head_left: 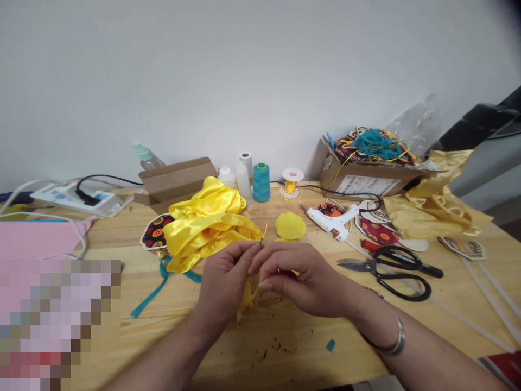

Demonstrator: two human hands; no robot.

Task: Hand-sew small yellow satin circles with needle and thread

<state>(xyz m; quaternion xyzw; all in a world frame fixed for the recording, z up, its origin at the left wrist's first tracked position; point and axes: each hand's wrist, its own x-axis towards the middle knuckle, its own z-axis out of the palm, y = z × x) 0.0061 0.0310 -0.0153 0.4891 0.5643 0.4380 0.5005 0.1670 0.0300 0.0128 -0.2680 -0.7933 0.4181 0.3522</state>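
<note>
A bunched piece of shiny yellow satin cloth [203, 233] lies just beyond my hands, its narrow end reaching my fingertips. My left hand [226, 279] is closed, thumb and fingers pinching that end. Close against it, my right hand [299, 277] has its fingers curled in a pinch; what is between them is too small to make out. More yellow cloth with a frayed edge [246, 301] hangs below the hands. A yellow round piece [290, 226] lies flat beyond my right hand. Left of the satin are a dark patterned piece [157, 232] and a teal tassel [152, 293].
Black-handled scissors [401, 266] and a white glue gun [334, 221] lie to the right. Behind stand a teal thread cone [261, 183], a yellow cord spool [292, 184] and a filled cardboard box [358, 182]. A power strip [97, 202] sits at left.
</note>
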